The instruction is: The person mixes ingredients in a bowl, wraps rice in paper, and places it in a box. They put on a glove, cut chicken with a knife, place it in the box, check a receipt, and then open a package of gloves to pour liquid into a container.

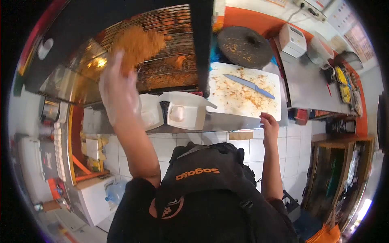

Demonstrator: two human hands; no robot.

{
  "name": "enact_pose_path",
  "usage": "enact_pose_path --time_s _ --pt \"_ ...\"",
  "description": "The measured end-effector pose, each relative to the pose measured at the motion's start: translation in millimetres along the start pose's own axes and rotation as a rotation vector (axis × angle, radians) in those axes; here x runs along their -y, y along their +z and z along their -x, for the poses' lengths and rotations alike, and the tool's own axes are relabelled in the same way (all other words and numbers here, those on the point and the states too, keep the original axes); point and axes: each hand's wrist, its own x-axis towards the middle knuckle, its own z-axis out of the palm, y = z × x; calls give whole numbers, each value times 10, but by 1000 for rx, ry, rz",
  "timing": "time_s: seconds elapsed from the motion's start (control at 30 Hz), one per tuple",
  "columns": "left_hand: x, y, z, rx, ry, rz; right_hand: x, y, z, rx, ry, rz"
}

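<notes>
My left hand (120, 91), in a clear plastic glove and smeared by motion, grips a large golden-brown breaded fried cutlet (137, 43). It is above a wire rack (172, 30) inside a dark-framed warmer, with orange crumbs and fried bits under and on the wires. Just below stand white open takeaway boxes (196, 115), one holding a pale wrapped lump (177, 114). My right hand (270, 124) is at the near right corner of a white cutting board (219, 103), fingers curled together. Whether anything is in them is hidden. A blue-handled knife (251, 86) lies on the crumb-strewn board.
Behind the board rests a round dark lid or board (245, 46) with crumbs on it. On the steel counter (310, 81) at right are a white box-shaped appliance (292, 39), a clear tub (320, 50) and yellow packets (343, 85). A wooden cabinet (342, 143) stands at lower right.
</notes>
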Motion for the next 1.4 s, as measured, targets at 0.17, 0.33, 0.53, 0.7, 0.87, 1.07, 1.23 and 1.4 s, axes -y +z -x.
enact_pose_path --time_s 0.17,0.33,0.53,0.7,0.87,1.07,1.23,1.4 --pt "-191 360 764 324 -881 963 -729 -511 -1077 -174 -308 523" --pt "337 1341 2063 646 -1001 751 -557 -449 -1723 -45 -436 1067" --pt "921 2989 2723 685 -1137 418 -408 -386 -2080 237 -540 1111" --pt "1065 3101 2684 566 -234 -314 -350 -599 -2346 481 -527 958" --pt "1328 3259 2960 758 -530 6 -71 -789 -1946 561 -194 711" --pt "1265 3235 2950 574 -81 -187 -351 -399 -1595 624 -234 573" --pt "690 3251 2212 611 232 -347 -413 -221 -1507 542 -262 805" --pt "781 3428 1911 850 380 -390 -306 -160 -1386 510 -223 863"
